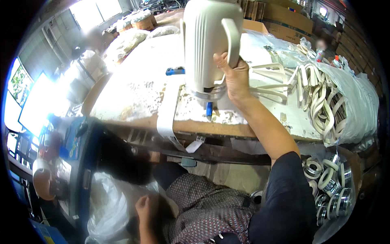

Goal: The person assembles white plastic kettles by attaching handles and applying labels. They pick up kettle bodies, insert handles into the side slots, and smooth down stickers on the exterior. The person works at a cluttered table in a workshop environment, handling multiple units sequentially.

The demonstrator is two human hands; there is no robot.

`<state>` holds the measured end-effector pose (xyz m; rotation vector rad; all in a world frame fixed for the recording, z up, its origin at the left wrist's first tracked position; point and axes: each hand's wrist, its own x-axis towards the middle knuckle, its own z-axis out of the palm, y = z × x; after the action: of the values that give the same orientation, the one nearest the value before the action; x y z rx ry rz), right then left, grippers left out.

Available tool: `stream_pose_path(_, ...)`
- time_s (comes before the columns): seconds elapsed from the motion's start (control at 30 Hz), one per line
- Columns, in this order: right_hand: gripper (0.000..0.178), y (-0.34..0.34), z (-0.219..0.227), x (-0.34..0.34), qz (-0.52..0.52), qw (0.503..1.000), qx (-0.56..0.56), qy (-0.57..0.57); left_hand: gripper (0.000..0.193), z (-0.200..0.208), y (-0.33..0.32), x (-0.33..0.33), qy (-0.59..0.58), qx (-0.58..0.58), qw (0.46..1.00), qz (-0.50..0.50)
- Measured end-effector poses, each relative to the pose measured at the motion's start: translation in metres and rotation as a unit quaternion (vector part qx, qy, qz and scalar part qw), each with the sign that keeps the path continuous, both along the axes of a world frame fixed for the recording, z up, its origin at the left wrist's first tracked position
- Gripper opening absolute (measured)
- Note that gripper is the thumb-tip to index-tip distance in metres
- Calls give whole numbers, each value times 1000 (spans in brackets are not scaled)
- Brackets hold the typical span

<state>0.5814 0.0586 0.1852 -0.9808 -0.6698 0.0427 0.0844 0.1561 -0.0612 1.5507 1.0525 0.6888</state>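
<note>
My right hand [235, 77] is wrapped round the handle of a cream, ribbed vacuum jug [203, 44], with the thumb up along its side. The jug is held upright over the near half of the white-topped table [134, 93], and a shiny metal ring shows around its bottom end. Low down by my lap is my left hand [145, 206], its fingers curled in; whether they hold anything is hidden. A white plastic bag [107, 203] lies beside it. Below the jug, a blue pen-like tool [209, 110] lies on the table.
A blue tool [175, 71] lies left of the jug. Cream handle-shaped strips [321, 87] spill from a plastic bag on the right. Metal rings [337, 201] fill a bag at lower right. A white strap [168, 110] hangs over the table edge. Another person [87, 65] is at the left.
</note>
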Motion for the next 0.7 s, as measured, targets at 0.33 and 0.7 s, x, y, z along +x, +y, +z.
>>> stream_pose_path(0.33, 76, 88, -27, 271, -366, 853, -362, -86, 13, 9, 24, -32, 334, 224, 899, -174)
stream_pose_path(0.7, 58, 3, -110, 68, -162, 734, -511, -417, 32, 50, 3, -104, 339, 361, 800, -340)
